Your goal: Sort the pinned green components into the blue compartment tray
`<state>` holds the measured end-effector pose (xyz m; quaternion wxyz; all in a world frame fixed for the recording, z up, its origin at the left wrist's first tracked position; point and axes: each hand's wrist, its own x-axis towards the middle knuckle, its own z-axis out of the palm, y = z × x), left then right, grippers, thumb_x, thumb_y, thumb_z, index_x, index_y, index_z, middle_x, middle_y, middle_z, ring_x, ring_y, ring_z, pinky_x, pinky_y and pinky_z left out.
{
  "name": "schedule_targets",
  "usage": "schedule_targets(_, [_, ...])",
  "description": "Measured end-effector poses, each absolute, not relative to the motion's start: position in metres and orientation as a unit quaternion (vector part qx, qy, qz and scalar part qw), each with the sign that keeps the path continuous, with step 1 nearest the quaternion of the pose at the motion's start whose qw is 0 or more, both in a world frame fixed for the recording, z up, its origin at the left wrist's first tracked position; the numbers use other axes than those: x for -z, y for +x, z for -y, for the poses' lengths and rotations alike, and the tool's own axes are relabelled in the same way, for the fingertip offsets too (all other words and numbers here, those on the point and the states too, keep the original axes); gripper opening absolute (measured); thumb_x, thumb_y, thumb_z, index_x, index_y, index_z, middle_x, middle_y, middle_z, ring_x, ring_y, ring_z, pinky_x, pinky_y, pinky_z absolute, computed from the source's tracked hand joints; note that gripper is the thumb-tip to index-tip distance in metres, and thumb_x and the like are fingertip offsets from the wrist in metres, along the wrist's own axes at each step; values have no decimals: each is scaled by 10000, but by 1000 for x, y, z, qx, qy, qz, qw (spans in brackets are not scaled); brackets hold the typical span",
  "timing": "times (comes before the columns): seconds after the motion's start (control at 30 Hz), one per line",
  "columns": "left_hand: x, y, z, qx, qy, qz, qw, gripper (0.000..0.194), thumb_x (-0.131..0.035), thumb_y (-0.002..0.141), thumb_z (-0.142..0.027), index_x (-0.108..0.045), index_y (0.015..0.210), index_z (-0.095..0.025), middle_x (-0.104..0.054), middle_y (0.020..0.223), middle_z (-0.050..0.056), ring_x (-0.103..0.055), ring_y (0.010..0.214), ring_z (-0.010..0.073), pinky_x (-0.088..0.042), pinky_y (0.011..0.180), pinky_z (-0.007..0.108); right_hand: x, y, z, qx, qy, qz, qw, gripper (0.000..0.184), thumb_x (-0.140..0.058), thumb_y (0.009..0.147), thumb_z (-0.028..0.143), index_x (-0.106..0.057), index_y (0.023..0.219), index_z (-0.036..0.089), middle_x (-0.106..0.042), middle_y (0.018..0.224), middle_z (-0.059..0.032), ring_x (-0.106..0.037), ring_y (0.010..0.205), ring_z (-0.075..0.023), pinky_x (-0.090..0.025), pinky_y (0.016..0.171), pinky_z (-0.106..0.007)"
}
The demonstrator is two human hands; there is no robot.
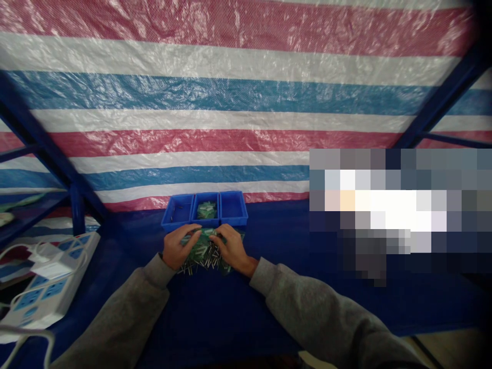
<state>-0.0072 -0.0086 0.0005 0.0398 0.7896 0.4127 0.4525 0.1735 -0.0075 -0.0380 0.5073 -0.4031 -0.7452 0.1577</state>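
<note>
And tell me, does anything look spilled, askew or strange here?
Mainly the loose metal pieces: they lie scattered with green packets on the blue table, by the left hand and right hand, outside the blue bins. That looks untidy, though it may be intended. Nothing looks damaged; the pixelated right side cannot be judged.

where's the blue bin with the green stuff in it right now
In the head view, the middle bin is left of centre, between the left bin and right bin, just beyond the left hand and right hand.
</note>
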Motion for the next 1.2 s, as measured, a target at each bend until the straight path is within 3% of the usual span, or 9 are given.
schedule_targets(0.2, [-3, -4, 7, -422, 812, -396, 78, 196, -617, 785, -305, -645, 929, -176, -661, 864, 57, -610, 744, 170, -484, 762, 301, 41, 174, 4, -165, -407, 739, 510, 190, -510, 884, 313, -622, 790, 192, -610, 756, -25, -555, 754, -151, -424, 720, -261])
schedule_targets(0.4, [-2, -4, 4, -398, 830, -385, 71, 150, -569, 827, -292, -621, 880, -161, -638, 831, 64, -591, 793, 174, -466, 768, 298, 42, 173, 6, -166, -396, 733, 528, 173, -522, 872, 308, -639, 896, 183, -627, 783, -34, -558, 741, -149, -431, 726, -258])
schedule_targets(0.67, [1, -8, 2, -436, 828, -348, 54, 107, -594, 816, -244, -656, 786, -163, -651, 733, 37, -601, 698, 143, -478, 691, 262, 37, 174, 8, -170, -353, 738, 550, 142, -506, 881, 267, -618, 902, 182, -600, 850, -48, -551, 791, -154, -439, 734, -267])
schedule_targets(1.03, [-1, -5, 5, -435, 831, -342, 59, 164, -569, 831, -282, -660, 881, -154, -681, 821, 64, -626, 779, 162, -500, 756, 282, 41, 174, 9, -183, -363, 717, 566, 156, -527, 871, 256, -569, 740, 182, -544, 721, -13, -522, 700, -138, -404, 652, -255])
schedule_targets(1.2, [4, -8, 2, -425, 799, -415, 90, 299, -625, 783, -337, -638, 1031, -169, -694, 899, 51, -636, 745, 157, -505, 761, 284, 42, 174, 8, -183, -375, 702, 577, 166, -531, 864, 251, -536, 711, 186, -528, 715, -4, -508, 681, -132, -396, 637, -248])
